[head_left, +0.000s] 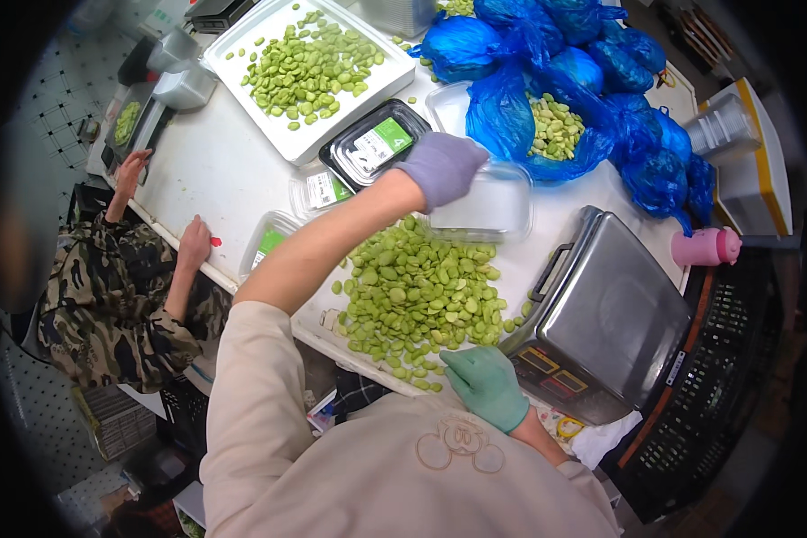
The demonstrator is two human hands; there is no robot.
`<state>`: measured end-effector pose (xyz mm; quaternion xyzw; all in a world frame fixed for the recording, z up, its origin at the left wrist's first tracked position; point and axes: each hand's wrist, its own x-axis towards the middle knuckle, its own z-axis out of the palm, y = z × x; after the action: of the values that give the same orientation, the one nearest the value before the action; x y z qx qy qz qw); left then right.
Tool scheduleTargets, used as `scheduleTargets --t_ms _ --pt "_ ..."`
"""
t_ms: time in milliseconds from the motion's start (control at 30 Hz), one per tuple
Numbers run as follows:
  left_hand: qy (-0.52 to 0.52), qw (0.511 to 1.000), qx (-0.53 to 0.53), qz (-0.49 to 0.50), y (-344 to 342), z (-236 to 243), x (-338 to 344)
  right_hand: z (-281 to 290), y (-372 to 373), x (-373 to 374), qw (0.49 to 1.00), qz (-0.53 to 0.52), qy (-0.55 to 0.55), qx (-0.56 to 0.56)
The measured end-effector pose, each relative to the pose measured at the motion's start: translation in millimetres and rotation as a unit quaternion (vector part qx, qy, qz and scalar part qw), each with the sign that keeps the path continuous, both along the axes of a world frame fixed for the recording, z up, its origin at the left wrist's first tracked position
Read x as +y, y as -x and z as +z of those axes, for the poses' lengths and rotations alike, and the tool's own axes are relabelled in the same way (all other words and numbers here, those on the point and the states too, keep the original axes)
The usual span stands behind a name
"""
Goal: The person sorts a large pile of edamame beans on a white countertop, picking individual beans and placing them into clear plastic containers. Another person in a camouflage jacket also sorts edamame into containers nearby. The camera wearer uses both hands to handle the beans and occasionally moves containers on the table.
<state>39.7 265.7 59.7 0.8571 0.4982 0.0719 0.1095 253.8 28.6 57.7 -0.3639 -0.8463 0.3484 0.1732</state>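
My left hand [441, 170], in a purple glove, reaches forward across the table. It is closed at the near left rim of a clear plastic tray [493, 208], which looks unfilled; the fingertips are partly hidden. Below the tray spreads a loose heap of shelled green broad beans [417, 291]. My right hand [489, 387], in a green glove, rests at the table's near edge beside the lowest beans. Its fingers are drawn together, and what they hold, if anything, is hidden.
A metal scale [614, 309] stands right of the heap. Blue plastic bags [498, 112], one open with beans, lie behind. A white bin [233, 76] of beans and labelled packs [377, 143] sit back left. A pink bottle [708, 247] stands right; another person's hands [194, 244] rest left.
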Motion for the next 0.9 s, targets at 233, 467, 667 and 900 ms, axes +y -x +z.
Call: scheduleTargets --t_ms 233,467,667,900 --pt "-0.019 0.991 0.079 -0.110 -63.8 -44.9 2.3 -2.3 -4.9 1.1 0.999 -0.017 0.031 -0.026" --pt "-0.091 0.991 0.027 -0.095 -46.1 -70.8 -12.1 -14.5 8.7 1.7 0.993 -0.087 0.035 -0.077" --pt "-0.056 0.985 -0.159 0.028 3.7 -14.0 -58.8 -34.0 31.8 31.8 0.983 -0.128 -0.006 -0.134" --pt "-0.025 0.953 -0.187 0.237 66.7 -58.5 -166.3 -67.5 54.1 39.9 0.985 -0.122 -0.023 -0.119"
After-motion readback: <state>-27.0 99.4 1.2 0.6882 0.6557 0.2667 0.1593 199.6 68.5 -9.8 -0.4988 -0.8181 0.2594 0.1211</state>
